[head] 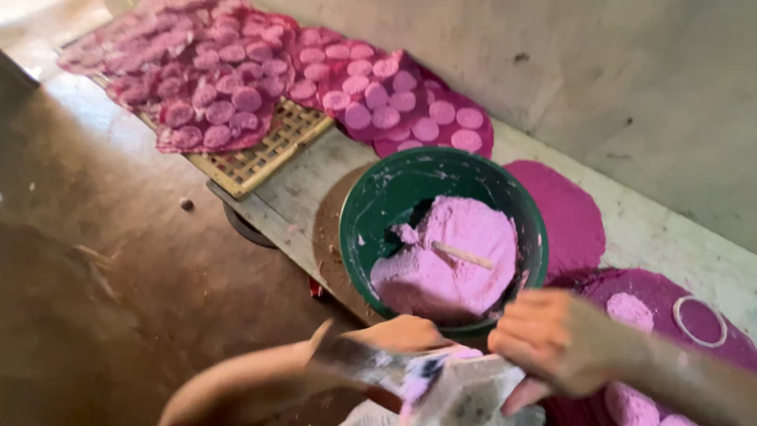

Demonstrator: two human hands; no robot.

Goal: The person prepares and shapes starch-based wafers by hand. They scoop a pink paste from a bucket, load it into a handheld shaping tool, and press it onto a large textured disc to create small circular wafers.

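A long pale plank bench (654, 229) runs diagonally from upper left to lower right, tight against a grey plastered wall (631, 87) on its far side; its near edge drops to a broad stretch of brown earthen floor (102, 260), the only open room. A woven bamboo tray (260, 154) overhangs the bench's left end, covered by magenta cloths (260, 71) bearing rows of small pink pressed discs (377, 95). More magenta cloth (564, 213) lies under and right of a large green plastic basin (371, 213), which sits near the bench's front edge. The basin holds a mound of pale pink paste (449, 264), soft and lumpy, with a thin wooden stick (464, 255) lying across it. A white ring mould (700, 321) rests on the cloth at the right, beside a pink patty (629, 309).

Just below the basin's near rim, both hands meet on a crumpled plastic bag (465, 390) smeared with pink paste. The left hand (398, 335) grips its upper left edge, forearm reaching in from lower left. The right hand (552, 343) clamps the bag's right side, fingers curled downward, blurred by motion.
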